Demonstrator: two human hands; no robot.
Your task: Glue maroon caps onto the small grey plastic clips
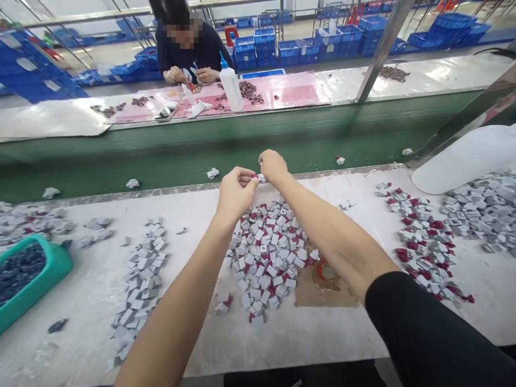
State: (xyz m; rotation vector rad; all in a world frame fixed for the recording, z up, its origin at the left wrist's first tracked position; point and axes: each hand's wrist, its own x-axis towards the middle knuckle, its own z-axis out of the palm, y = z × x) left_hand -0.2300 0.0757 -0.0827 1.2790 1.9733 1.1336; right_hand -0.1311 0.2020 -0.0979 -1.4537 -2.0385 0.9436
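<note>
Black sleeve (pixel 427 328) sits closest to us, at four o'clock. Fingers first: our left hand (pixel 235 194) has thumb and fingertips drawn together in a pinch on one small gray-and-maroon plastic piece (pixel 258 178), around twelve o'clock of centre, by the far edge of the worktable (pixel 330 333). Our right hand (pixel 274 165) is curled close beside it, back toward us; its fingertips are mostly hidden, so we can't tell how far they're closed or whether they grip anything. We'd call the step two-handed work on a single piece. Next move, our judgement: needs a steady left pinch and the right fingers lined up squarely; so small a piece could easily slip. Outward: heap of similar pieces (pixel 266 252) at six, brown cardboard (pixel 308 293) at five. Row of gray blocks (pixel 147 269) at eight, teal bin (pixel 58 266) with dark parts (pixel 24 269) at nine. Gray-and-maroon cluster (pixel 428 236) at four. Green belt (pixel 306 134) crosses at twelve, loose pieces (pixel 213 173) on it. Beyond, at eleven, co-worker (pixel 197 48) near a squeeze bottle (pixel 231 88).
</note>
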